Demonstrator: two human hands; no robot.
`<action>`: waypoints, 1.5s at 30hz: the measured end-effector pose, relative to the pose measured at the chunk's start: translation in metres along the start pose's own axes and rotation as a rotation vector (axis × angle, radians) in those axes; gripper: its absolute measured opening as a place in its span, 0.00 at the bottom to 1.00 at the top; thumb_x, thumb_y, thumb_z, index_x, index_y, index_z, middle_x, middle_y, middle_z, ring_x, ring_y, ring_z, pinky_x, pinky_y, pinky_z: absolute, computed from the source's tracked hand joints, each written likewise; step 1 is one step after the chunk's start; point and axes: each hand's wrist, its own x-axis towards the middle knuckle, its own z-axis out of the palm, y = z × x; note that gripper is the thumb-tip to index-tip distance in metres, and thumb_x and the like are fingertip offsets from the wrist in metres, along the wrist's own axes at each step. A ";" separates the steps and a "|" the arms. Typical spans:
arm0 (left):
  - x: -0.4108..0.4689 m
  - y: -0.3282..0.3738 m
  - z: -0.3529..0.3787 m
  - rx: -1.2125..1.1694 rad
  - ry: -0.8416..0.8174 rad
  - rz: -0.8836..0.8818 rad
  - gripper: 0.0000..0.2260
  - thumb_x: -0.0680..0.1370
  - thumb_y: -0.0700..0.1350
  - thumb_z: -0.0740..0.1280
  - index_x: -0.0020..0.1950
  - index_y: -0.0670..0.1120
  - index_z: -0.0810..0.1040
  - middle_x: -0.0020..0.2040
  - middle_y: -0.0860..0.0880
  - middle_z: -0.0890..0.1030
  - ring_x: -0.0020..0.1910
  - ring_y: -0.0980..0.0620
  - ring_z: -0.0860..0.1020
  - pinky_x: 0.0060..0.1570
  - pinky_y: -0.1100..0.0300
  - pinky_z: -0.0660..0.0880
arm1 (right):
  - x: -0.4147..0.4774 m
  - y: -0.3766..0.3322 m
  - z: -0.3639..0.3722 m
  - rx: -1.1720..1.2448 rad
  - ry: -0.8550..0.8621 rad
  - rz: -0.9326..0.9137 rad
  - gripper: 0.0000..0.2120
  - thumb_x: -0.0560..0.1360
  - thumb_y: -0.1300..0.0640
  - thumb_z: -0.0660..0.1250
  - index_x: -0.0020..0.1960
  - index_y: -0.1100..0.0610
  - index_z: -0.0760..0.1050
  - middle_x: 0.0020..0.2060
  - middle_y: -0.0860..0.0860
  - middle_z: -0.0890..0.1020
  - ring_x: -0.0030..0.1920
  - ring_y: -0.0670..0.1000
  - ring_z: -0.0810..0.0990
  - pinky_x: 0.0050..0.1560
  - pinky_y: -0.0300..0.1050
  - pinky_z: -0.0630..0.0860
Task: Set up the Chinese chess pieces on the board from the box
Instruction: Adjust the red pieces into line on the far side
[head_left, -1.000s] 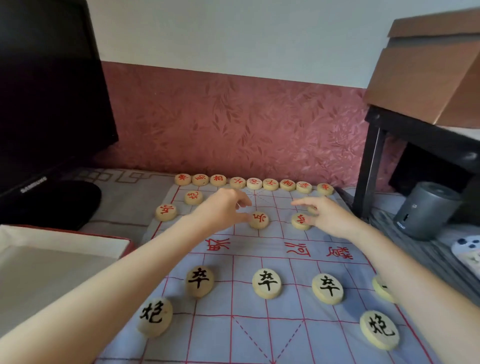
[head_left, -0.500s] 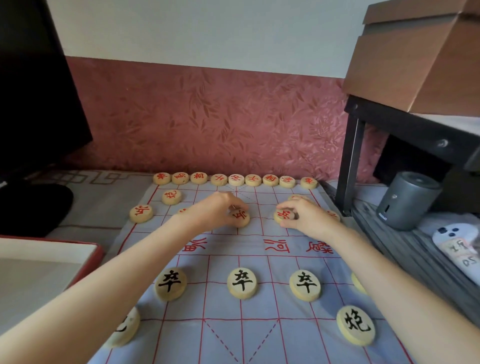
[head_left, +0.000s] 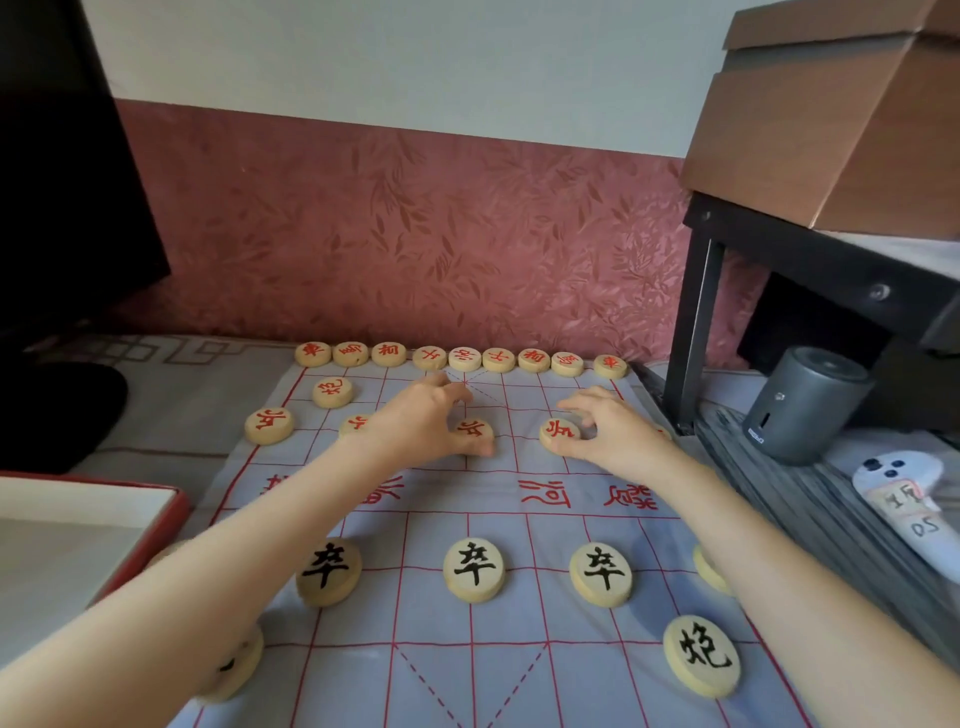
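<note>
My left fingers (head_left: 447, 389) now curl round one red soldier (head_left: 474, 430). My right fingers (head_left: 582, 404) pinch the next soldier (head_left: 558, 431) at its edge; a second ago they lay straight beside it. Both soldiers sit on the board (head_left: 519, 649) beneath my fingertips. Judgement: alignment step, red row nearly complete.
</note>
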 end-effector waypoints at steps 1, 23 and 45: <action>-0.001 -0.002 -0.003 -0.028 -0.024 0.023 0.32 0.67 0.57 0.73 0.67 0.49 0.69 0.63 0.49 0.70 0.58 0.50 0.73 0.55 0.59 0.70 | 0.000 0.001 -0.002 0.027 -0.050 -0.008 0.27 0.71 0.52 0.72 0.68 0.51 0.68 0.66 0.50 0.69 0.65 0.50 0.71 0.64 0.44 0.67; 0.001 -0.011 -0.003 -0.120 -0.120 0.058 0.24 0.72 0.47 0.71 0.66 0.48 0.71 0.62 0.49 0.76 0.56 0.54 0.74 0.53 0.65 0.68 | -0.002 -0.004 0.015 0.006 0.128 0.004 0.20 0.68 0.50 0.74 0.57 0.55 0.76 0.52 0.50 0.77 0.54 0.50 0.73 0.47 0.41 0.66; 0.003 -0.017 0.000 -0.148 -0.116 0.070 0.24 0.72 0.47 0.71 0.67 0.49 0.71 0.64 0.50 0.74 0.59 0.53 0.73 0.58 0.62 0.69 | -0.005 -0.002 0.017 0.001 0.143 -0.007 0.25 0.67 0.48 0.74 0.60 0.56 0.74 0.56 0.51 0.76 0.58 0.52 0.73 0.56 0.48 0.72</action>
